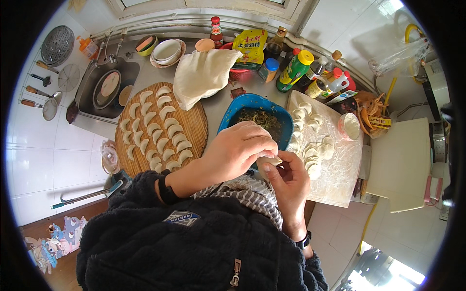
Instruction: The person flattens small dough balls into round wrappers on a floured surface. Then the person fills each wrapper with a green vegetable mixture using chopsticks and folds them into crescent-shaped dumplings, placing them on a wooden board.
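A dumpling with pale dough is pinched between the fingers of both hands, just in front of the apron. My left hand reaches over it from the left, its fingertips on the upper edge. From the right, my right hand grips it between thumb and fingers. Beyond my hands, a blue plastic basin holds chopped greenish filling. Rows of shaped dumplings lie on a round wooden board to the left. On the floured rectangular board at right are overlapping dough wrappers and more dumplings.
A cream cloth covers something behind the round board. Sauce bottles and a yellow seasoning bag line the back. A small bowl of flour stands on the rectangular board. The sink is at back left.
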Tool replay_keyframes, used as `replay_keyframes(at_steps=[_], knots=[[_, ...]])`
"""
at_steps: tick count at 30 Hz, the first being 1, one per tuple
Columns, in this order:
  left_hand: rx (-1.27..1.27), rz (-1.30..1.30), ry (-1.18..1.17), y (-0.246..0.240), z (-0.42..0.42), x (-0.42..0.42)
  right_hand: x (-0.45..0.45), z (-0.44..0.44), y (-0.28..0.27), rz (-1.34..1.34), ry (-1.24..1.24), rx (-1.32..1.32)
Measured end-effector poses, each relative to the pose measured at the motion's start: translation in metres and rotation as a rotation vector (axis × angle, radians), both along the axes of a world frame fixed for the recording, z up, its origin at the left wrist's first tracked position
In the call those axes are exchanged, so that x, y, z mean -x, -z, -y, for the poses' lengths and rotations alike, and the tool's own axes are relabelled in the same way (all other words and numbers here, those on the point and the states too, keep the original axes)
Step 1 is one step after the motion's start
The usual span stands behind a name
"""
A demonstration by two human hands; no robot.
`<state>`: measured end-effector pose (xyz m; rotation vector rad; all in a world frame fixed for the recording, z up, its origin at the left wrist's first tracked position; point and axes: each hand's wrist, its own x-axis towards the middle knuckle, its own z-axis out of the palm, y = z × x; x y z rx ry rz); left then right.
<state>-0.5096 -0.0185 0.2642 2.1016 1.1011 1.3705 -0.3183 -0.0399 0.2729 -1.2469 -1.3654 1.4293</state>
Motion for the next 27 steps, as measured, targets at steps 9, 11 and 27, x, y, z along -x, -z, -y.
replay_keyframes(at_steps=[9, 11, 27], knots=[[-0.072, -0.132, 0.08, -0.008, -0.004, 0.005, -0.002, -0.002, -0.002, 0.118, -0.029, -0.028], [-0.066, -0.187, 0.088, -0.008, -0.005, 0.005, -0.002, -0.002, -0.001, 0.082, -0.041, -0.012], [0.043, 0.031, 0.094, -0.005, -0.008, -0.005, -0.011, -0.003, 0.002, -0.143, -0.081, 0.17]])
